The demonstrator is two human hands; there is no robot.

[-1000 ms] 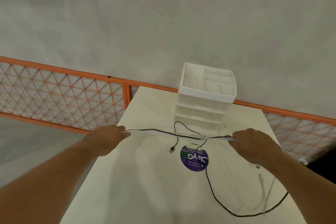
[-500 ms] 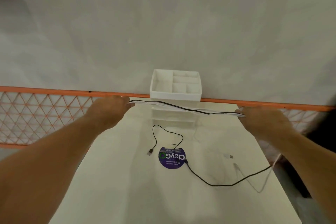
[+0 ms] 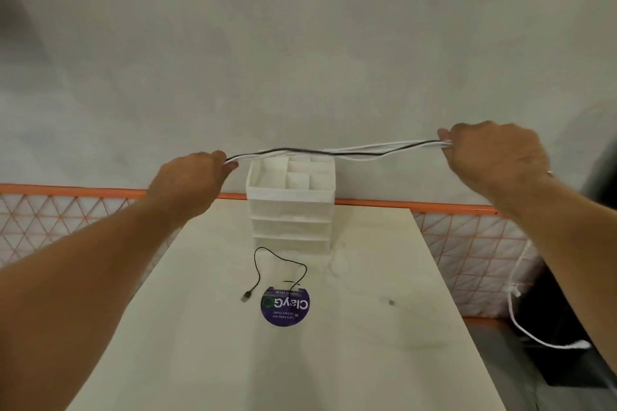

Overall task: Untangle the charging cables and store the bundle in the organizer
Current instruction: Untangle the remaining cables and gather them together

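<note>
Two hands: left hand [image 3: 190, 182] and right hand [image 3: 494, 157] are raised over the tabletop [image 3: 367, 360], well apart.
Fingers: both sets are curled, each pinching one end of the cables [image 3: 334, 152]; neither is released.
Cables: one black and several white strands run side by side between the hands, sagging slightly above the organizer [image 3: 290, 210].
Loose tails: the black tail [image 3: 247, 296] curls on the tabletop just left of a round sticker [image 3: 284, 306]; the white tail [image 3: 513, 292] hangs off the right edge.
Organizer: at the far edge, with drawers and open top compartments; no cable inside.
Step, as judged: drawing the strands straight into one bundle.
Technique: hold even tension, let crossings slide out, then gather both tails before folding.
Risk: a hard pull may snag a plug or drag a tail across the organizer.
</note>
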